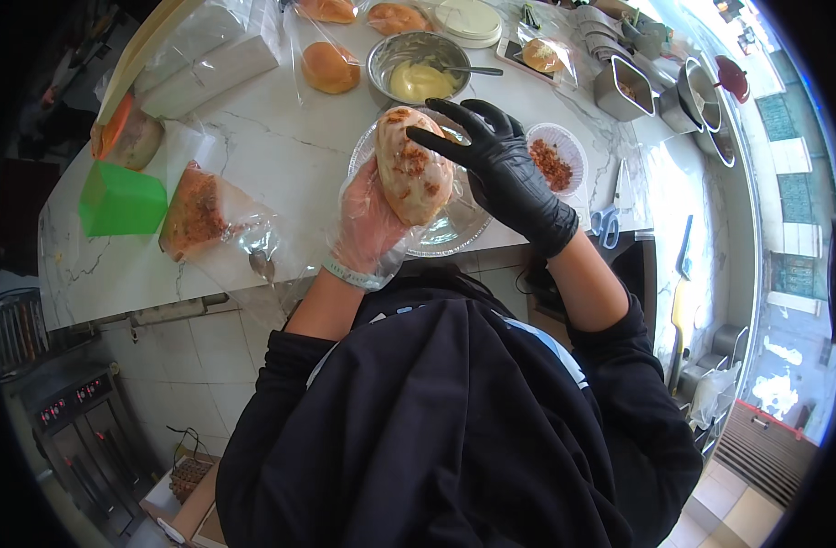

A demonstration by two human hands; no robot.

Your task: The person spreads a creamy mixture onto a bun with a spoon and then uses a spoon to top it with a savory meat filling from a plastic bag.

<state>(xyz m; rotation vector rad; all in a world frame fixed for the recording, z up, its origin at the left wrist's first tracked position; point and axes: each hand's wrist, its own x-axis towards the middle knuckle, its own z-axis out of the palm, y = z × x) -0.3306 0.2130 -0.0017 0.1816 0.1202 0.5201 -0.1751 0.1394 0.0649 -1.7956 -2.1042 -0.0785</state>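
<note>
A bread bun (pixel 414 183), coated in something pale and dotted with reddish-brown shreds, is held up by my left hand (pixel 368 215) in a clear plastic glove. My right hand (pixel 518 173), gloved in black, hovers at the bun's right side with fingers spread and nothing between them. Beneath the bun lies a round foil tray (pixel 473 226), mostly covered by my hands. To the right stands a white fluted bowl (pixel 580 163) of reddish-brown shreds. Behind the bun, a metal bowl (pixel 378 68) holds pale yellow cream (pixel 420 80) and a spoon.
Several plain buns (pixel 330 68) sit at the back. A bag of shreds (pixel 199 205) and a green container (pixel 121 201) lie at left. Scissors (pixel 606 226) rest near the right edge. A wrapped bun (pixel 543 55) and metal tins (pixel 623 89) stand back right.
</note>
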